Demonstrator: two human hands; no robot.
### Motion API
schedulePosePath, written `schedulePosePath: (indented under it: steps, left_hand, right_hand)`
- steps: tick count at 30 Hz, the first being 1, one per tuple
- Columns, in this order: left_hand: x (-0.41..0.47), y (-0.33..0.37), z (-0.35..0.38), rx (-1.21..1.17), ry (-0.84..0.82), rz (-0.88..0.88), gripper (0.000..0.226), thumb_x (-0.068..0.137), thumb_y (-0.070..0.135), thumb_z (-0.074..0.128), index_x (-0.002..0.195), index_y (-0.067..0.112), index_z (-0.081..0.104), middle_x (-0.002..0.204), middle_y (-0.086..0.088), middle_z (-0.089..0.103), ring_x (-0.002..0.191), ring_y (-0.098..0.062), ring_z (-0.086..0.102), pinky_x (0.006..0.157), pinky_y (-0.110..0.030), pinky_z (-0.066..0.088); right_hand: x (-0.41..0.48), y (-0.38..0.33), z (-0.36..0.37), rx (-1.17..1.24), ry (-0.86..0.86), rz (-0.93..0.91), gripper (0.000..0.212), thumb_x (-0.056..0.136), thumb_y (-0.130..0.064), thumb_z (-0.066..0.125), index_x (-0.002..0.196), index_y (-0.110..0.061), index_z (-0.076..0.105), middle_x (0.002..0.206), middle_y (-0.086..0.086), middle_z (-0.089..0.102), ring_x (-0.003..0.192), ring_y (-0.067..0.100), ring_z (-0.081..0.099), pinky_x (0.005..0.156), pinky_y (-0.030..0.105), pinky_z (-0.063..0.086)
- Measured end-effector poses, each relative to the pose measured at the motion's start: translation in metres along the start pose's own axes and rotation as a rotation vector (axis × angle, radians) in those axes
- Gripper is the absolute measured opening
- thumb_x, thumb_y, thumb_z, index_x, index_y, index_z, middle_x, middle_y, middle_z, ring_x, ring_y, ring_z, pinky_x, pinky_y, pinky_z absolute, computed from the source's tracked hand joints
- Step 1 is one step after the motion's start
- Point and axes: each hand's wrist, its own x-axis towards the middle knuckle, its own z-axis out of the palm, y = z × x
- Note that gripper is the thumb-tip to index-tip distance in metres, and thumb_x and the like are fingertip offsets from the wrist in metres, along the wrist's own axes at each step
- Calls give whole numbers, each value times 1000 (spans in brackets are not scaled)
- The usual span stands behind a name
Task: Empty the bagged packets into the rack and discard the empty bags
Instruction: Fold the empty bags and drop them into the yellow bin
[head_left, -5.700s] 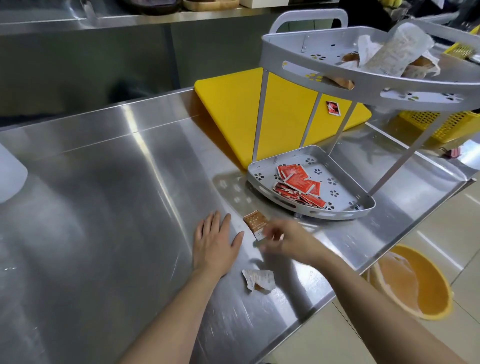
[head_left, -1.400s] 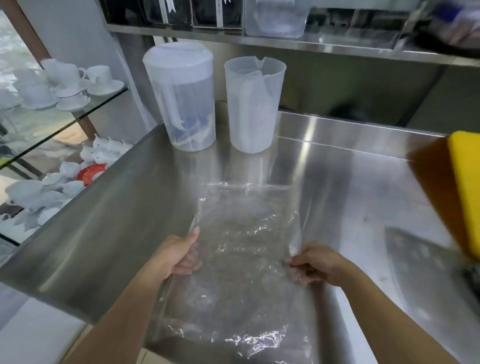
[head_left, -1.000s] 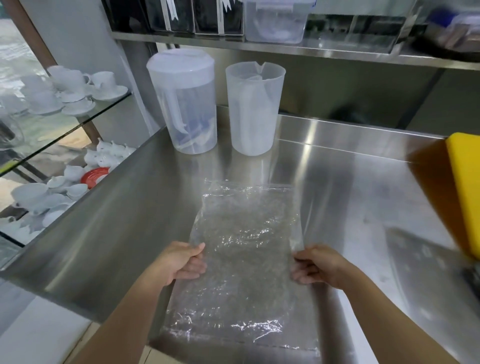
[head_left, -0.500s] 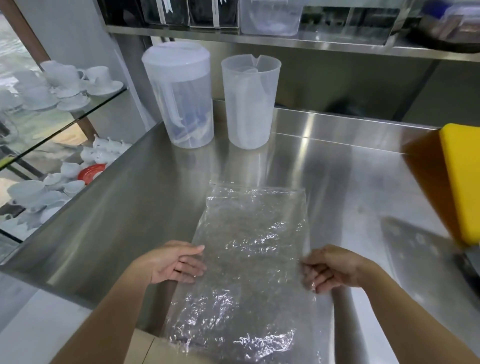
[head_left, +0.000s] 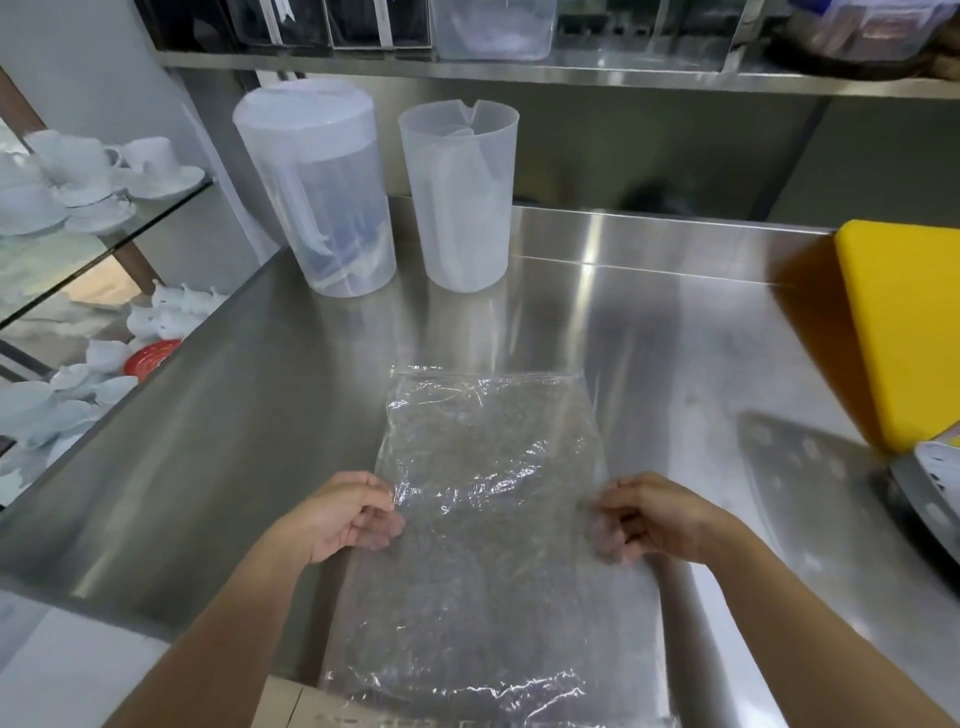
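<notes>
A large clear, crinkled plastic bag (head_left: 488, 499) lies flat on the steel counter (head_left: 260, 415), with its near end hanging over the front edge. It looks empty. My left hand (head_left: 343, 514) pinches the bag's left edge and my right hand (head_left: 649, 519) pinches its right edge, fingers curled under the film. Only a corner of the grey rack (head_left: 930, 478) shows at the far right edge. No packets are in view.
Two translucent plastic pitchers (head_left: 317, 192) (head_left: 462, 192) stand at the back of the counter. A yellow cutting board (head_left: 904, 327) lies at the right. White cups and saucers (head_left: 88, 176) fill glass shelves to the left. A steel shelf (head_left: 519, 73) with containers runs overhead.
Since 5.7 s ago my view turned left from the rack to this bag. Over the last second both hands curled from pressing on the bag's sides to pinching its edges.
</notes>
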Motion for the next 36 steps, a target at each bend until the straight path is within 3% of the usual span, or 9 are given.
schedulePosePath:
  steps: [12,14,17,21,24,28,31,33,36]
  left_hand:
    - [-16,30,7,-254,-104,178,17,65,-5,66,68,9,56,63,-18,70,47,-21,67,39,-24,52]
    - [-20,40,13,-344,-146,255,12,68,-4,64,73,5,58,71,-17,71,55,-21,69,42,-23,54]
    - [-25,57,27,-391,-144,369,13,79,-9,50,76,1,58,66,-8,72,55,-15,67,41,-22,51]
    - [-33,79,47,-103,-40,559,38,74,-20,44,52,5,63,48,1,67,46,-8,59,41,-15,42]
    - [-40,92,60,106,39,682,55,73,-24,39,37,12,60,43,3,61,62,-17,58,46,-13,37]
    - [-58,116,72,269,25,845,62,75,-26,41,36,18,61,44,3,60,50,-9,48,42,-11,30]
    - [-79,137,82,401,-50,976,57,72,-28,40,41,13,63,50,2,59,56,-25,52,56,-26,40]
    - [-97,152,94,531,-133,1080,49,67,-25,41,43,12,63,56,3,62,62,-15,59,62,-22,45]
    - [-126,172,119,712,-249,1214,30,65,-5,42,54,13,65,70,-4,66,71,-10,62,66,-17,48]
  right_hand:
    - [-16,8,-24,300,134,-338,20,76,10,60,93,4,69,58,13,67,43,21,58,39,20,47]
    - [-24,3,-33,354,155,-407,21,72,12,60,79,-1,75,62,14,70,51,23,63,46,19,51]
    - [-35,-6,-47,420,172,-465,42,77,20,48,51,-5,70,54,11,70,47,16,68,41,14,49]
    - [-50,-15,-62,286,265,-569,49,77,24,43,47,-7,67,53,4,68,48,8,64,47,11,48]
    - [-63,-18,-72,192,312,-570,51,77,24,42,46,-7,67,54,3,69,55,16,62,54,18,46]
    - [-83,-27,-85,-2,390,-562,35,74,23,47,57,2,68,87,16,72,80,21,65,66,20,52]
    - [-103,-45,-83,-246,597,-658,25,80,16,51,81,0,70,104,14,68,96,20,61,73,10,47]
    - [-122,-63,-72,-352,533,-710,21,79,3,64,92,-13,70,104,3,69,99,16,63,71,8,48]
    - [-148,-92,-46,-636,187,-649,38,74,-18,75,103,-37,61,106,-22,64,100,-5,59,78,4,46]
